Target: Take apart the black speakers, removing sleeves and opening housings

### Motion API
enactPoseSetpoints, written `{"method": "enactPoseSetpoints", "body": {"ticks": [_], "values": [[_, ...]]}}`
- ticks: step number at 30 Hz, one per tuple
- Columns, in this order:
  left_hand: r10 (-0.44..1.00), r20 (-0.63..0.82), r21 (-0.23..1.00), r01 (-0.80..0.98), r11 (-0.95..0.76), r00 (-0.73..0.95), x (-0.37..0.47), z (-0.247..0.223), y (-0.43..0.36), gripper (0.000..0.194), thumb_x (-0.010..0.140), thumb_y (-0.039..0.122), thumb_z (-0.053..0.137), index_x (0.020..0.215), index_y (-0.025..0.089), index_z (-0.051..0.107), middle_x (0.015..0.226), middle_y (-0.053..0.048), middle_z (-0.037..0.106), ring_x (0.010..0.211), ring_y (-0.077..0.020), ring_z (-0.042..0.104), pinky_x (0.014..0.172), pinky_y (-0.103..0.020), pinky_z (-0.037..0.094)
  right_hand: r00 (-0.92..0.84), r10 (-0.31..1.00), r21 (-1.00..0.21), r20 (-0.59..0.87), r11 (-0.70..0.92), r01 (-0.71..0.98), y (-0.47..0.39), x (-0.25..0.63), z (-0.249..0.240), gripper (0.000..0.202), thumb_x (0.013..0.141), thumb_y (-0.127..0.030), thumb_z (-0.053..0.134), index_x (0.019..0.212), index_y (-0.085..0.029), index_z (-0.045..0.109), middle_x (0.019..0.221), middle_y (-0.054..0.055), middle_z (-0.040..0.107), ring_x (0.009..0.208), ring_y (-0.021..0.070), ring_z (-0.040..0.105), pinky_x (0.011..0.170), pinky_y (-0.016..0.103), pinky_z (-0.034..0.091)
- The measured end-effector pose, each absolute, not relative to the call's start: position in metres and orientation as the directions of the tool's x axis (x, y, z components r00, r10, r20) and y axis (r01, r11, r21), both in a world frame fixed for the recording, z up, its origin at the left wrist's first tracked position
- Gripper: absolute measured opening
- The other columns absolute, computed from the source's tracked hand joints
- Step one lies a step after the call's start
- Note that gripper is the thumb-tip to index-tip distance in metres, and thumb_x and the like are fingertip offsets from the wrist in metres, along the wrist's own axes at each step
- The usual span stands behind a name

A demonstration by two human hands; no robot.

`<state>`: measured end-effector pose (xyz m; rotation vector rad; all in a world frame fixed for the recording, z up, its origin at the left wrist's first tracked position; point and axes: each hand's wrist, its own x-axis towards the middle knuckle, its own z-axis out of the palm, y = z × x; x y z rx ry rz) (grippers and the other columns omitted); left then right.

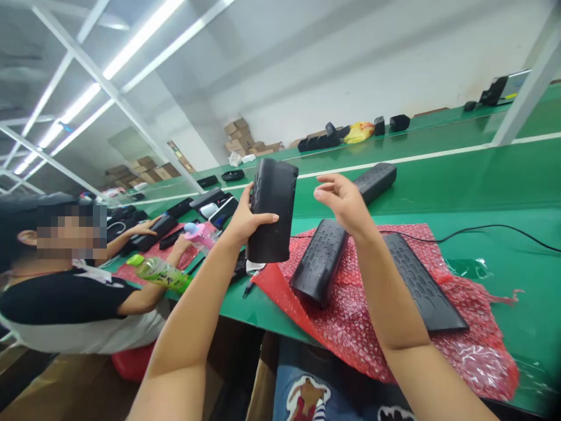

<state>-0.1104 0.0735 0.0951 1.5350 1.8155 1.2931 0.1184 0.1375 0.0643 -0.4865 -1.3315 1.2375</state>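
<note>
My left hand point(249, 219) is wrapped round a black plastic casing point(274, 219), held upright above the table edge with its smooth side towards me. To the right of it, my right hand point(342, 202) is raised with its fingers apart and slightly curled, holding nothing. Below lie a black speaker-like unit with a scale pattern point(319, 263) and a flat patterned black panel point(423, 283), both on red bubble wrap point(350, 327). Another patterned unit point(377, 180) rests on the green table behind my right hand.
A co-worker point(56, 292) sits at the left, hands on black parts. Near them are a green-labelled bottle point(160, 273) and a pink bottle point(201, 235). A black cable point(495, 227) crosses the green table point(517, 199). Black parts point(319, 142) and a yellow bag point(359, 133) stand farther back.
</note>
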Motion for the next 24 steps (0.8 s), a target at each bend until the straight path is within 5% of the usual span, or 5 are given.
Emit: {"method": "enactPoseSetpoints", "body": {"ticks": [3,8,15,24], "values": [[0.945,0.298,0.903,0.361,-0.234,-0.134,-0.075,0.117,0.072,0.127,0.047,0.038,0.088,0.152,0.027,0.018,0.129,-0.013,0.061,0.105,-0.0370,0.067,0.081,-0.048,0.060,-0.347,0.860,-0.845,0.374,0.162,-0.509,0.134,0.106,0.064,0.071,0.061,-0.046,0.076,0.124,-0.027,0.051,0.118,0.008,0.061,0.114,0.0290,0.056,0.102,0.051,0.044],[0.884,0.466,0.829,0.331,-0.451,0.040,-0.023,0.104,0.069,0.130,0.052,0.052,0.088,0.153,0.035,0.008,0.148,-0.011,0.046,0.127,-0.0361,0.056,0.094,-0.045,0.057,-0.279,0.795,-0.646,0.539,0.178,-0.742,0.118,0.112,0.071,0.069,0.063,-0.035,0.072,0.126,-0.029,0.045,0.127,0.002,0.060,0.123,0.0273,0.054,0.106,0.046,0.046],[0.871,0.484,0.810,0.335,-0.481,0.081,-0.020,0.087,0.068,0.131,0.057,0.043,0.089,0.155,0.038,0.002,0.151,-0.010,0.043,0.133,-0.0347,0.051,0.102,-0.053,0.053,-0.174,0.829,-0.679,0.531,0.293,-0.673,0.122,0.117,0.071,0.069,0.059,-0.034,0.074,0.121,-0.028,0.045,0.113,0.003,0.062,0.106,0.0255,0.060,0.099,0.045,0.050],[0.835,0.549,0.830,0.134,-0.541,-0.027,-0.014,0.062,0.082,0.115,0.061,0.040,0.085,0.152,0.034,0.015,0.141,-0.011,0.053,0.122,-0.0327,0.060,0.097,-0.047,0.057,-0.177,0.800,-0.740,0.573,0.412,-0.533,0.122,0.115,0.069,0.089,0.058,-0.035,0.081,0.134,-0.031,0.035,0.131,0.007,0.053,0.119,0.0280,0.054,0.102,0.045,0.049]]}}
